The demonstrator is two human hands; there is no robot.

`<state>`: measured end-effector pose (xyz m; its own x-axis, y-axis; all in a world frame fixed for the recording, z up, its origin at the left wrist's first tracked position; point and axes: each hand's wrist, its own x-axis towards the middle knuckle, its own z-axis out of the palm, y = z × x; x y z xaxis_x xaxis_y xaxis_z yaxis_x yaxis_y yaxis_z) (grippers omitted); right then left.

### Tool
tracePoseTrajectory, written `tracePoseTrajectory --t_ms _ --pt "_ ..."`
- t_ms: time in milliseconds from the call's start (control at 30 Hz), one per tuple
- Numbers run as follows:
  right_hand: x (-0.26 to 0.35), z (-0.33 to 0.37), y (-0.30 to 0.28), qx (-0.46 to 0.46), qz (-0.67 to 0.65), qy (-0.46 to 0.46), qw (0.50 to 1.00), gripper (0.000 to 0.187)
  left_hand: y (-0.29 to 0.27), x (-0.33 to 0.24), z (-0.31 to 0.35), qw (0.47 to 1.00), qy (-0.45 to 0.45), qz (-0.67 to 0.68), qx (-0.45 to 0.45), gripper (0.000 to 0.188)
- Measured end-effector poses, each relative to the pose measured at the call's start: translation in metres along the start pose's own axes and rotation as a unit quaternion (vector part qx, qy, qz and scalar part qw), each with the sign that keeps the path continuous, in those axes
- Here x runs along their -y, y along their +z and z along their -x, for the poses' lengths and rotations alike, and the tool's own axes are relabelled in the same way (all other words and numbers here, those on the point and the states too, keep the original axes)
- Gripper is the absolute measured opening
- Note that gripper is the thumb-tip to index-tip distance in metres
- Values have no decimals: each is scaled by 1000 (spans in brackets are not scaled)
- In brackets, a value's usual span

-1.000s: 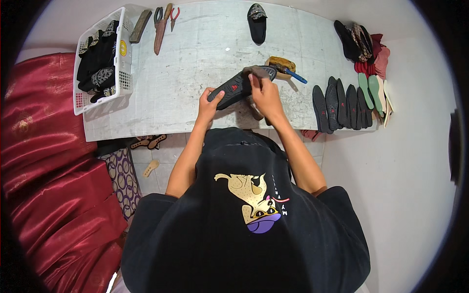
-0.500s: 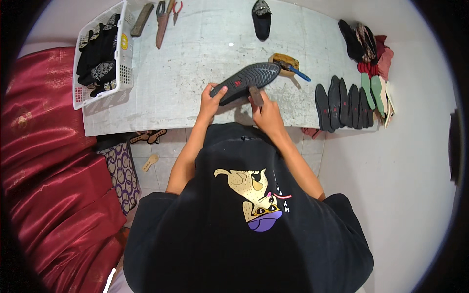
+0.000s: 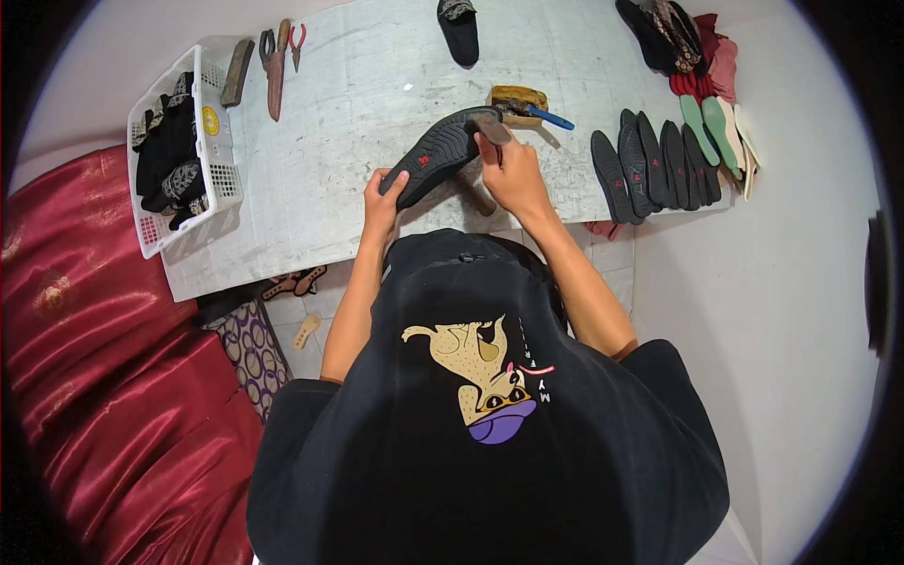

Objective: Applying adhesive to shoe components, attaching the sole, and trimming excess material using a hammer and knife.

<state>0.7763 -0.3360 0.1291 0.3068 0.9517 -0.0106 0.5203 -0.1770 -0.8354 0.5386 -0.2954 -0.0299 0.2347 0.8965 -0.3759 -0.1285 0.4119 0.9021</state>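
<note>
A black slipper (image 3: pixel 433 158) is held sole up above the worktable, its ridged sole showing a small red mark. My left hand (image 3: pixel 384 198) is closed on its narrower end, thumb on the sole. In my right hand (image 3: pixel 516 177) is a hammer (image 3: pixel 492 130), fist closed round its handle, with the dark head over the slipper's wider end. I cannot tell whether the head touches the sole. Just beyond, a yellowish-brown glue container (image 3: pixel 520 98) stands with a blue-handled brush (image 3: pixel 551 117) lying across it.
On the worktable (image 3: pixel 320 169), a white basket (image 3: pixel 223 169) of black slippers stands left, near pliers (image 3: pixel 298 47) and a sheathed tool (image 3: pixel 274 80). A single slipper (image 3: pixel 459 36) lies at the far edge. Several black soles (image 3: pixel 650 160) and green insoles (image 3: pixel 720 132) line the right side.
The hammer and my right hand have moved up along the sole to the slipper's wider end. The slipper has shifted slightly left and tilted more, and the whole view has turned a little.
</note>
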Motion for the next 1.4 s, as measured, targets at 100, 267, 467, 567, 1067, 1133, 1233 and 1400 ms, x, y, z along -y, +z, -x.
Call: tracePoseTrajectory --t_ms 100,267,467,567,1067,1133,1233,1400 --pt "-2 2 15 -19 -32 5 999 21 5 -7 4 999 -31 28 10 26" --pt "17 16 18 42 -121 33 991 24 8 -8 0 1000 -16 17 12 28" --pt "12 20 4 93 -123 1 988 30 17 -21 -6 998 -36 41 2 34" --pt "-13 7 12 79 -42 -15 996 31 25 -30 -11 998 -38 41 3 35" --pt "-65 49 -82 134 -167 -84 973 26 42 -65 -4 944 82 -295 -121 42" --pt "-78 56 -94 129 -97 6 987 29 79 -91 15 813 350 -407 -226 33" --pt "-111 59 -93 107 -47 18 993 31 136 -97 46 861 379 -338 -29 9" --pt "-161 50 -74 45 12 50 998 34 198 -33 50 896 176 -373 163 43"
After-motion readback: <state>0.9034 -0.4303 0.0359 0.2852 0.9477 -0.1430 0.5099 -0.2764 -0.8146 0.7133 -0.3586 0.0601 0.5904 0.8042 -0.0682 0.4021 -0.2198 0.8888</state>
